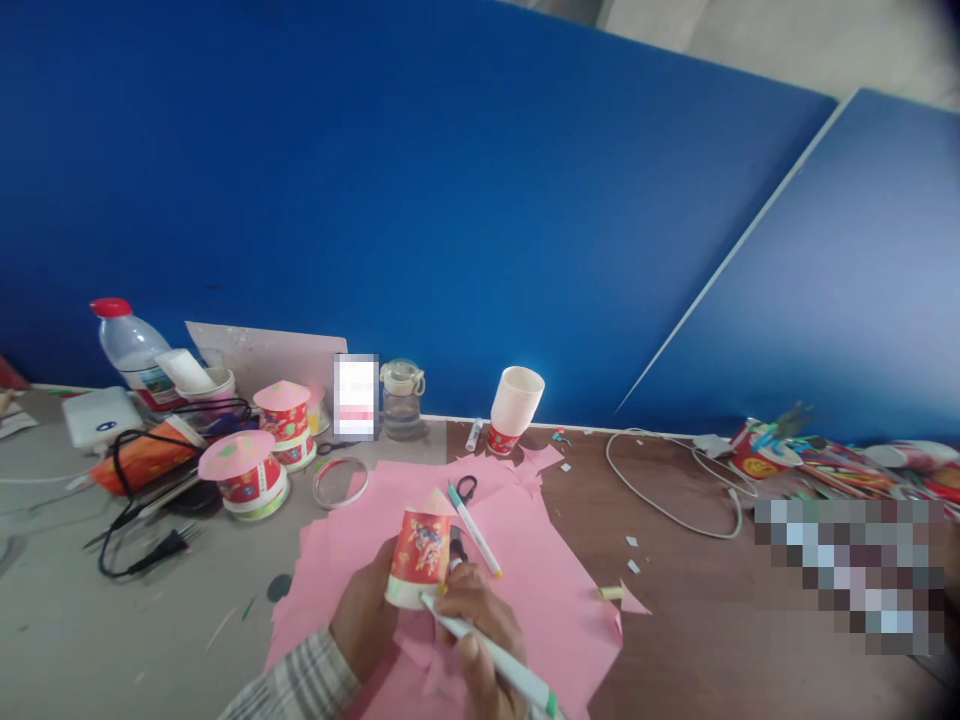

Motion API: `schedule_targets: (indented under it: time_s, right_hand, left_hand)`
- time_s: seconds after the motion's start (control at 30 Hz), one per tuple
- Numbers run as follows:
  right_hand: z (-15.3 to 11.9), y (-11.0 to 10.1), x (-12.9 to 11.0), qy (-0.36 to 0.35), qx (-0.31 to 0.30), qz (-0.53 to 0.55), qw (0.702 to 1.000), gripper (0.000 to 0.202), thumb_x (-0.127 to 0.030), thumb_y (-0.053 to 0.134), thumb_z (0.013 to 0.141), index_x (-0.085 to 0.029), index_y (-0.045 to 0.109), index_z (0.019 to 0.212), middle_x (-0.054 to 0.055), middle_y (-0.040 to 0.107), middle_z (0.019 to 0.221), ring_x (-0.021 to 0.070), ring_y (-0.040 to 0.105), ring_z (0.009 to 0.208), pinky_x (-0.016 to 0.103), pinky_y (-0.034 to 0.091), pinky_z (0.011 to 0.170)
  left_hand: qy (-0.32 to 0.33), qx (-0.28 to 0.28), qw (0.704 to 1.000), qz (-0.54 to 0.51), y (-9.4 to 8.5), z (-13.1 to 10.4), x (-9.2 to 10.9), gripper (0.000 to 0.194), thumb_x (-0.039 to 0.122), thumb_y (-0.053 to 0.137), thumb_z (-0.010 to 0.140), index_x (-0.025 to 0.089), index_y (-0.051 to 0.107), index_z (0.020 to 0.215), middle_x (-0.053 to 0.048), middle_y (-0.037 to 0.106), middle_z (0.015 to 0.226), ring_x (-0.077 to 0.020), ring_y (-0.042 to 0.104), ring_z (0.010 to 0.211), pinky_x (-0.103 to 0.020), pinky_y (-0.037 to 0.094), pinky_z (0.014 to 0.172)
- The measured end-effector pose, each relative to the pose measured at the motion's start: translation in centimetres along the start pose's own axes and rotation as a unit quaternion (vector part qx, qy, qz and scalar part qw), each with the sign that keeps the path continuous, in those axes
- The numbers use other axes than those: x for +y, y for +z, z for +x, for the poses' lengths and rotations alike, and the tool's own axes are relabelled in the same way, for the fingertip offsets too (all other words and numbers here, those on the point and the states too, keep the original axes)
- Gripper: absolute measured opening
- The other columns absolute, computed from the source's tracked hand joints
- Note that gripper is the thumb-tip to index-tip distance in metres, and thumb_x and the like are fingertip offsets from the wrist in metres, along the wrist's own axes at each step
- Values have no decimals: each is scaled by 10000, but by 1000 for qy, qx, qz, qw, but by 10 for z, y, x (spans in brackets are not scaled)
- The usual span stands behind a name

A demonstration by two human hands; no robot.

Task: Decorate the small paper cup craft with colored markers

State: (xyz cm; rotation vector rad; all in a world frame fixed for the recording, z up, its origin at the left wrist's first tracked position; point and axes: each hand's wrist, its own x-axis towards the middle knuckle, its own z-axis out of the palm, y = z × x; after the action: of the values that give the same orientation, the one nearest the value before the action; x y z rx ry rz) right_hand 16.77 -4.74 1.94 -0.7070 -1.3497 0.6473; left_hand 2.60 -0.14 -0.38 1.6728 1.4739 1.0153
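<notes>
My left hand [366, 612] is wrapped round the side of a red patterned paper cup [421, 550], which stands upside down above the pink paper [555, 630]. A pale green strip runs round the cup's lower rim. In my right hand [487, 625] is a white marker pen [502, 662] with a green end, its tip at that strip. Behind the cup, a second marker pen [474, 530] lies on the pink paper, close to a pair of scissors [466, 488] with dark handles, partly hidden.
At the back stand a stack of paper cups [517, 400], a glass jar [403, 400] and a phone [356, 398]. On the left are decorated cups [244, 478], a tape roll [341, 484], a black plug [169, 545] and a bottle [131, 345]. A white cable [675, 518] curls at right.
</notes>
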Motion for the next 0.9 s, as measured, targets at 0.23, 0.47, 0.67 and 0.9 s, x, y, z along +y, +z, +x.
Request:
schedule_targets:
  time_s: [0.23,0.47,0.67,0.9]
  right_hand:
    - [1,1,-4,-49,-17,-55,997,332,-417,440,838,-204,694,830,26,631,615,240,588,602,377,501,586]
    - [-7,-5,1,25,-42,-57,997,333,-429,439,829,-196,677,837,30,620,654,236,586,608,364,491,584]
    - [-6,-1,-2,21,-23,-56,998,302,-428,472,808,-198,665,842,26,592,651,234,566,601,351,486,558]
    - [-3,1,-4,-32,-24,-90,995,280,-402,469,823,-198,661,800,31,630,645,234,597,602,357,503,579]
  left_hand:
    - [-5,-4,1000,11,-1,0,3,272,252,488,583,304,530,847,36,720,753,-188,646,665,-265,518,567]
    - [0,-8,1000,12,-1,-1,4,249,242,491,594,326,533,825,71,720,721,-174,647,656,-248,518,548]
    - [-2,-15,1000,15,-2,-2,7,259,251,506,602,334,532,846,76,719,729,-176,647,665,-252,522,559]
    - [-1,-13,1000,17,-2,-1,6,257,255,508,591,315,540,839,54,725,701,-190,650,638,-266,525,549]
